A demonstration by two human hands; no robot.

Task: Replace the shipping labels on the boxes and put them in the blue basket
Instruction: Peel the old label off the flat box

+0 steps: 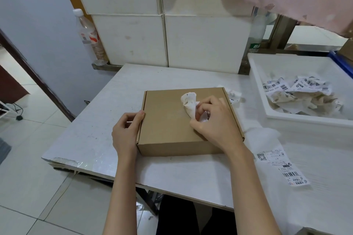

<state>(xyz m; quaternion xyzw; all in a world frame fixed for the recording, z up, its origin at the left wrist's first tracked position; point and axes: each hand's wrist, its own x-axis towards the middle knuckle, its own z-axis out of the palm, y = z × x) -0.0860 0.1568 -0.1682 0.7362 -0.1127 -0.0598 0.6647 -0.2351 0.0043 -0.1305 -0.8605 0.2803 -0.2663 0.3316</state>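
Mid-table, the box [183, 122] is steadied by the left hand [127, 131] gripping its 9 o'clock edge; the right hand [214, 118] pinches the crumpled old label [189, 105], nearly off. Fresh label [280, 168] waits at 4 o'clock, unstuck; basket [342, 63] at 2 o'clock.

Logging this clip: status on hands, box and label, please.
Left hand steadies the cardboard box at its left edge. Right hand pinches the crumpled old label on the lid. Fresh label lies flat on the table, right. Nothing obstructing.
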